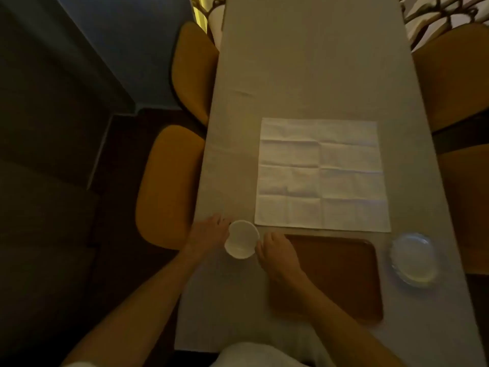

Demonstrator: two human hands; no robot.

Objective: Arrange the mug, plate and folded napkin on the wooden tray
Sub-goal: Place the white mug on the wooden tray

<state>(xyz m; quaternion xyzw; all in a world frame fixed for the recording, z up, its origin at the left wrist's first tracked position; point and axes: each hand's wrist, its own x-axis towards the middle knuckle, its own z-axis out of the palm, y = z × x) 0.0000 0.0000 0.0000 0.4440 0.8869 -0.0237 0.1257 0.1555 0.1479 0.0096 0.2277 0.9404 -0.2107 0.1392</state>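
- The white mug stands on the bench, just left of the wooden tray.
- The left hand and right hand cup its sides, probably to lift it across; how tight, I cannot tell.
- The napkin lies open beyond the tray, the plate to the right.
- Yellow chairs stand beside the bench; the room is dim.

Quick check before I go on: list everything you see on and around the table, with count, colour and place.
mug: one, white, near left of table, left of tray, between both hands
wooden tray: one, brown, near centre of table, bare
napkin: one, white, spread open and creased, beyond tray
plate: one, clear glass, right of tray
table: one, pale cloth, long
chairs: at least three, mustard yellow, along both sides
left hand: one, at mug's left side
right hand: one, at mug's right side, over tray's left edge
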